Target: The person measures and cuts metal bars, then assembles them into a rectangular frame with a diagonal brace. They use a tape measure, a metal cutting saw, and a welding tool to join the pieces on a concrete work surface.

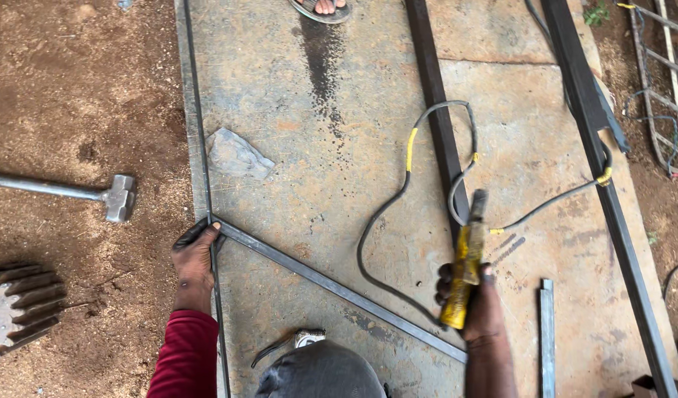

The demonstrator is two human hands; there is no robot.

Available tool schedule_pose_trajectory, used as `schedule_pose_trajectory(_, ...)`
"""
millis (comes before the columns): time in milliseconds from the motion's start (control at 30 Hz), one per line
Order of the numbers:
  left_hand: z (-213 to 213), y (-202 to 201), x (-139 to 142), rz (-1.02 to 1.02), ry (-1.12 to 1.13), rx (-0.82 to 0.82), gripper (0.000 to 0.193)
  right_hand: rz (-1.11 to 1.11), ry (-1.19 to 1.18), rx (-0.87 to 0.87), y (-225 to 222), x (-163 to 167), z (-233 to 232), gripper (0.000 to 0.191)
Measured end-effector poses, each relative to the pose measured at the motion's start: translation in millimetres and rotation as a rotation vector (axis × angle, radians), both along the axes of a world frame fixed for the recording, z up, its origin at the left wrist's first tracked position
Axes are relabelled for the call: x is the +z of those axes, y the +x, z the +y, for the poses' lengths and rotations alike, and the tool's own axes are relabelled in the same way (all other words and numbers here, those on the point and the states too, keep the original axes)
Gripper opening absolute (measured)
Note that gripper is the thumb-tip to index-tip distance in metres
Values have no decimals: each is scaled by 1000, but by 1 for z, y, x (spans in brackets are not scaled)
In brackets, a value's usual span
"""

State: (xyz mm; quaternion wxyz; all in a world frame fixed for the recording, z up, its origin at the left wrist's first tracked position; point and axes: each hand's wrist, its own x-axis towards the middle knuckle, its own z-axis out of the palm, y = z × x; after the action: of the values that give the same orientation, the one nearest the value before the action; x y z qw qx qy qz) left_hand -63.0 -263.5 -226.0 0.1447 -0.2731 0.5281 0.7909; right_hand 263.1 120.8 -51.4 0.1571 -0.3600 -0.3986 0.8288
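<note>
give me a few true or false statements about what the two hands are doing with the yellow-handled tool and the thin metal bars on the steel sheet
1. The right hand grips a yellow-handled welding electrode holder with a black cable running from it. True.
2. The left hand holds the grey sledgehammer. False: the hammer lies on the brown dirt, apart from the hand, which rests where the diagonal flat steel bar meets the long thin steel rod.
3. A grey chunk of stone lies on the rusty steel sheet. True.
4. The toothed gear wheel sits on the steel sheet. False: it lies on the dirt at the left edge.
</note>
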Motion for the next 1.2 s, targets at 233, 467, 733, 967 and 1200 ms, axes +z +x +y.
schedule_pose_trajectory(233, -2, 2, -3, 26, 28, -11, 28, -384, 1097, -93, 47, 113, 79, 92)
schedule_pose_trajectory(467, 2, 4, 19, -21, -21, -21, 27, -1090, 2152, 85, 48, 193, 54, 115)
schedule_pose_trajectory(733, 3, 5, 32, -48, -25, -4, 27, -1028, 1640, 409, -12, 137, -18, 112)
schedule_pose_trajectory(967, 1, 4, 26, -26, -23, -17, 27, -918, 1504, 467, -39, 148, -47, 114)
schedule_pose_trajectory(1200, -1, 4, 19, -5, -9, -23, 27, -944, 1484, 453, -35, 146, -43, 114)
